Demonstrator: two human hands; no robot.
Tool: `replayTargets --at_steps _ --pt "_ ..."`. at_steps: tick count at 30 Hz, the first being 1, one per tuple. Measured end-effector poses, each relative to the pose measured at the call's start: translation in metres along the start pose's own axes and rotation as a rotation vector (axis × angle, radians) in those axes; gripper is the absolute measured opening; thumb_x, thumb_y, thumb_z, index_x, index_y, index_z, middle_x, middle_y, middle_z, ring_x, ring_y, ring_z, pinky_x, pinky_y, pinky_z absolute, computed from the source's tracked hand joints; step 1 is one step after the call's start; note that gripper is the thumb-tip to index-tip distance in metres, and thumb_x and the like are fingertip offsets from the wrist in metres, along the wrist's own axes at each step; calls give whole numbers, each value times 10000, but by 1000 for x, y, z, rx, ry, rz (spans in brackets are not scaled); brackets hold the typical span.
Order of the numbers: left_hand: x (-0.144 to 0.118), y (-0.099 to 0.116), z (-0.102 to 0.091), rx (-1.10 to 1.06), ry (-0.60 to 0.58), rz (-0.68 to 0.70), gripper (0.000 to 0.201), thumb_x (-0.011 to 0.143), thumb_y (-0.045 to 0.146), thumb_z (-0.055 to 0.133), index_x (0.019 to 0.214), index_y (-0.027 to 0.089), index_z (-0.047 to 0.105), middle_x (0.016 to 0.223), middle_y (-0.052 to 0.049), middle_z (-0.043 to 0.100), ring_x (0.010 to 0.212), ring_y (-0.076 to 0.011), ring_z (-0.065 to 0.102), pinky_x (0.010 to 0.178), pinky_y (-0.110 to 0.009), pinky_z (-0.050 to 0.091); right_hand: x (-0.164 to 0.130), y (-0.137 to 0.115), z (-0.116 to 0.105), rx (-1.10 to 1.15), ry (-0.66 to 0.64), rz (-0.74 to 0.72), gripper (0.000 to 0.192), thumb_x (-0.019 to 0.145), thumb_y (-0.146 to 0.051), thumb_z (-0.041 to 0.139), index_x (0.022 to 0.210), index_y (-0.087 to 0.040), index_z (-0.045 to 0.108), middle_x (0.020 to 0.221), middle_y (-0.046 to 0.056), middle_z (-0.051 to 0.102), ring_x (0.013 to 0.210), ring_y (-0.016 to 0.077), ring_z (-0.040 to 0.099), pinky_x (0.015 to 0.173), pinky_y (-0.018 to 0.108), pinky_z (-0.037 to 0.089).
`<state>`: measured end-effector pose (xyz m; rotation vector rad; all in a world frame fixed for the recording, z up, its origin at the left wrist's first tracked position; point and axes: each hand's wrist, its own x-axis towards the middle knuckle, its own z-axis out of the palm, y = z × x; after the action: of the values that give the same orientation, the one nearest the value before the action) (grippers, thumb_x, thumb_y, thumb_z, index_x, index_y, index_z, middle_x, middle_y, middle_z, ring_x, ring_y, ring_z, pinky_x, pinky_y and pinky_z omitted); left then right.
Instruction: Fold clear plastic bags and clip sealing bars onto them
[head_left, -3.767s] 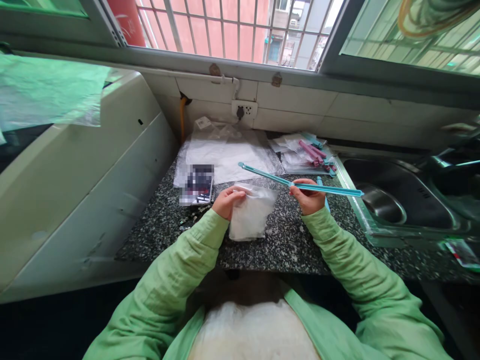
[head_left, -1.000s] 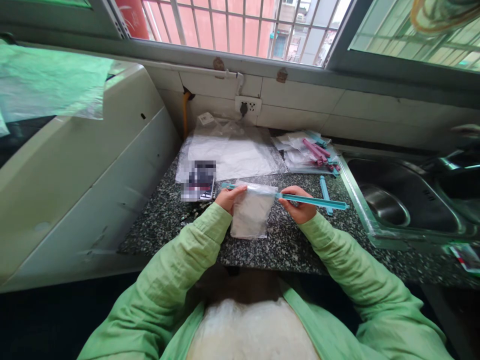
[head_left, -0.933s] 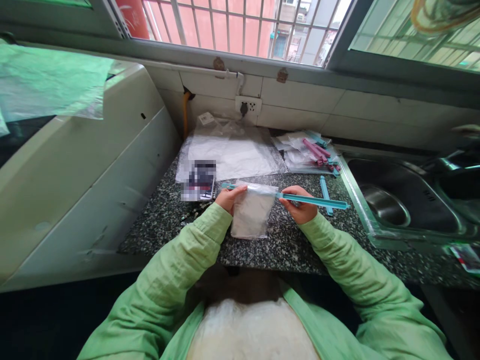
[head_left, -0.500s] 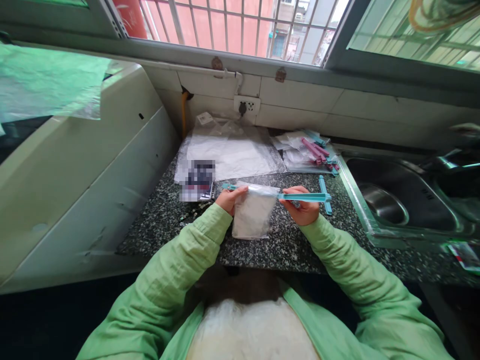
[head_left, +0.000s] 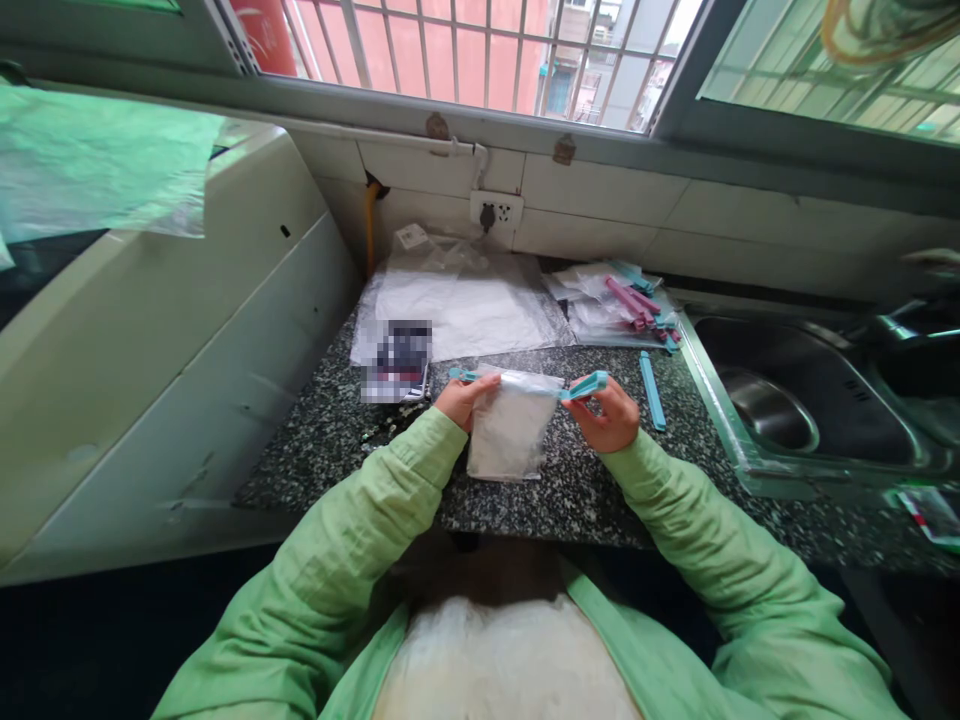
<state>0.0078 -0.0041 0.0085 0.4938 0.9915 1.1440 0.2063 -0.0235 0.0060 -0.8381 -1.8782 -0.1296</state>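
Observation:
My left hand (head_left: 459, 398) pinches the top left corner of a small clear plastic bag (head_left: 508, 432) with white contents, held upright just above the speckled granite counter (head_left: 330, 440). A teal sealing clip (head_left: 577, 388) lies along the bag's top edge; its left tip shows past my left hand. My right hand (head_left: 611, 412) grips the clip's right end at the bag's top right corner. Both arms wear green sleeves.
A loose teal clip stick (head_left: 651, 390) lies on the counter right of my right hand. Behind it lies a pile of pink and teal clips on clear bags (head_left: 626, 305). Flat plastic bags (head_left: 465, 305) lie at the back, a steel sink (head_left: 795, 400) right, a white appliance (head_left: 150, 350) left.
The long open clip, first held up by my right hand, came down onto the bag's top. Its long free arm has folded in, so it no longer juts out to the right.

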Motion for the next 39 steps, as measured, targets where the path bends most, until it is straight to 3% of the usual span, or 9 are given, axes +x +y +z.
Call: replayTargets --at_steps 11,19,24,39 --pt "8 -7 -5 4 -85 24 332 305 278 799 502 112 590 460 -1 589 452 -123 533 489 -261 439 0 2 1 13 -44 -108 252 714 -135 604 957 -200 610 791 59 587 708 142 570 603 271 517" --pt "18 -14 -11 123 -18 102 211 449 206 737 473 124 545 410 38 512 415 -71 451 463 -218 385 -1 -2 4 -17 -125 -83 206 734 -146 575 933 -170 622 782 73 582 709 145 568 614 266 518" --pt "17 -13 -11 120 -17 79 165 499 182 710 511 127 555 420 39 533 413 -73 470 456 -211 395 -2 -1 6 -8 -151 -76 193 746 -159 561 931 -174 614 767 64 582 690 138 565 606 255 514" --pt "11 -5 -10 112 -140 -53 283 444 335 743 533 115 590 479 -18 597 457 -129 547 482 -245 438 -6 -2 10 25 -210 8 117 750 -178 547 856 -163 592 735 45 579 582 98 530 541 226 494"
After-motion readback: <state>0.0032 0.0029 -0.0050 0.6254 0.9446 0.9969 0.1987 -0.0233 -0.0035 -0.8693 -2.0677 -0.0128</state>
